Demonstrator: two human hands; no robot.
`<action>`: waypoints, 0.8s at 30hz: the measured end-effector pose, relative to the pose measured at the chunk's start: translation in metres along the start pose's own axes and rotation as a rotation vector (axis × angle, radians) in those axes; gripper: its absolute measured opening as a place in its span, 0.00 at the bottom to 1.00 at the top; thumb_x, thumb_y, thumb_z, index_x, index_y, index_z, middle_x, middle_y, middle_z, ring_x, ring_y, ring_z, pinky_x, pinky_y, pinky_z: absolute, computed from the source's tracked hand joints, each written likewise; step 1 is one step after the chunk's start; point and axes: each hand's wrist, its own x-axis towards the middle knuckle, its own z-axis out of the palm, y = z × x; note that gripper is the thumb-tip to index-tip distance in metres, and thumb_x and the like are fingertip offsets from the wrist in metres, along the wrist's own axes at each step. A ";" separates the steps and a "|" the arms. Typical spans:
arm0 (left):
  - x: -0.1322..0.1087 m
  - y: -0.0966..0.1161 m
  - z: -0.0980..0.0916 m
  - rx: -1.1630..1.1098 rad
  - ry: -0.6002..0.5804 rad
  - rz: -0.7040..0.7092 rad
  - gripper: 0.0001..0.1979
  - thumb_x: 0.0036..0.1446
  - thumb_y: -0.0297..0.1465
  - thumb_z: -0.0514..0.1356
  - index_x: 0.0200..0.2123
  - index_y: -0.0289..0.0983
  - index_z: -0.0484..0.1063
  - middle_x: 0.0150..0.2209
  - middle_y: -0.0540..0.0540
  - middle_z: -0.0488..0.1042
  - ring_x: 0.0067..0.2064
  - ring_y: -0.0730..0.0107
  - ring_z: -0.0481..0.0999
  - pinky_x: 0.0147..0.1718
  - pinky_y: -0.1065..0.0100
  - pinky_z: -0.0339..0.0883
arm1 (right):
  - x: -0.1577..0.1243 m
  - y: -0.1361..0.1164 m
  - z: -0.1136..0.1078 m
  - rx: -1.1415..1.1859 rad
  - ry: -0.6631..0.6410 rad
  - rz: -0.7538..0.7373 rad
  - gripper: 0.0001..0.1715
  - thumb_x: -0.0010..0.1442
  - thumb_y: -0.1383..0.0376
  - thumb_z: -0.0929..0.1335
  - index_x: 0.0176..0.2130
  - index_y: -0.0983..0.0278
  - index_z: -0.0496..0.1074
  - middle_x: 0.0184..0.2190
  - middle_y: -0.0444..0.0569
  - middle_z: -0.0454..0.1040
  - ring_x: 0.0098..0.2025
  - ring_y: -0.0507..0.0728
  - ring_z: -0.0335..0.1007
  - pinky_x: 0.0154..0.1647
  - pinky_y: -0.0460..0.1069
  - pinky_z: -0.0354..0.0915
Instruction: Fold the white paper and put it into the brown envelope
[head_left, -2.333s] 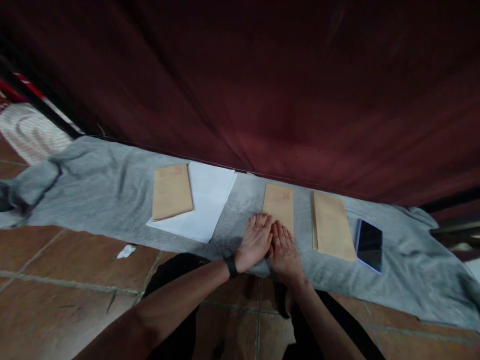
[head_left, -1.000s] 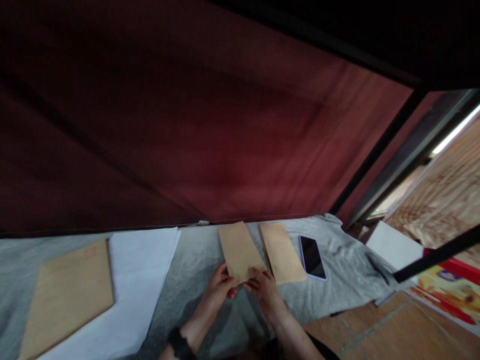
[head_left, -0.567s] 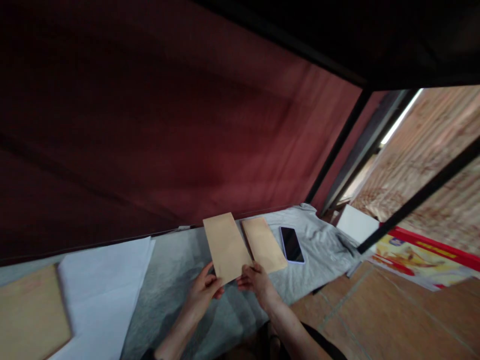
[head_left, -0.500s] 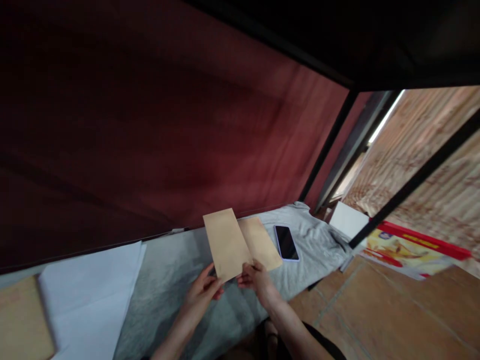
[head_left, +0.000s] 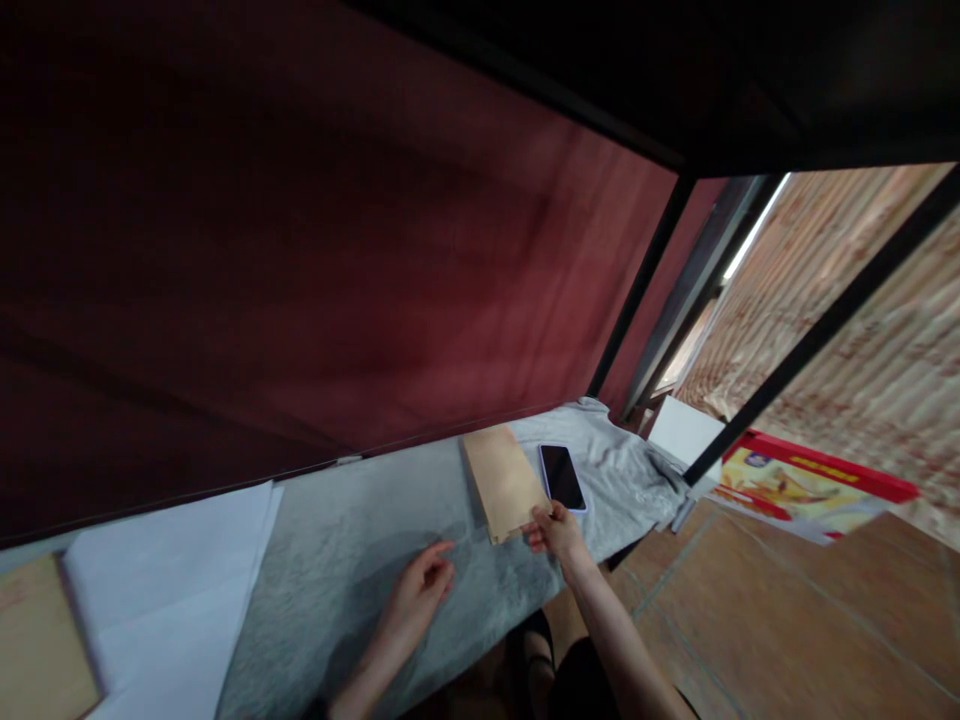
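A flat brown paper envelope [head_left: 504, 478] lies on the grey cloth over the bench, on top of another one whose edges peek out along the left and bottom. My right hand [head_left: 555, 532] pinches its lower right corner between thumb and fingers. To the left and nearer to me, my left hand [head_left: 421, 585] hovers over the cloth with nothing in it, thumb and forefinger apart. Just right of the envelopes lies a dark-screened phone [head_left: 562, 478] in a pale lilac case, close to my right fingertips.
White paper sheets [head_left: 169, 590] and a brown stack [head_left: 41, 640] lie at the left of the grey cloth [head_left: 337, 560]. A dark red fabric wall [head_left: 337, 300] rises behind. Black poles [head_left: 645, 285] stand right, with a white box [head_left: 684, 432] and a red-yellow printed box [head_left: 810, 485] beyond.
The upper envelope has come down and right onto the other one. My left hand has let go of it and drawn away; my right hand has moved right, to its corner.
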 end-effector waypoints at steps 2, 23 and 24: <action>0.000 -0.002 0.000 0.022 -0.007 0.014 0.30 0.43 0.50 0.64 0.45 0.35 0.76 0.30 0.46 0.75 0.32 0.63 0.75 0.31 0.65 0.68 | 0.002 0.001 0.001 0.004 0.015 0.013 0.15 0.53 0.58 0.71 0.34 0.59 0.60 0.18 0.43 0.75 0.14 0.51 0.65 0.15 0.44 0.64; 0.017 -0.005 0.053 0.636 0.041 0.429 0.24 0.59 0.22 0.54 0.58 0.38 0.69 0.54 0.40 0.75 0.55 0.60 0.74 0.54 0.61 0.68 | 0.007 0.019 -0.010 -0.198 0.051 -0.050 0.40 0.57 0.56 0.69 0.63 0.67 0.58 0.17 0.38 0.72 0.14 0.52 0.66 0.16 0.44 0.64; 0.017 -0.003 0.055 0.677 0.038 0.442 0.24 0.59 0.22 0.55 0.59 0.38 0.68 0.55 0.40 0.74 0.55 0.60 0.74 0.55 0.61 0.67 | 0.008 0.020 -0.011 -0.209 0.048 -0.053 0.40 0.57 0.57 0.69 0.63 0.67 0.58 0.18 0.39 0.73 0.14 0.52 0.66 0.16 0.44 0.64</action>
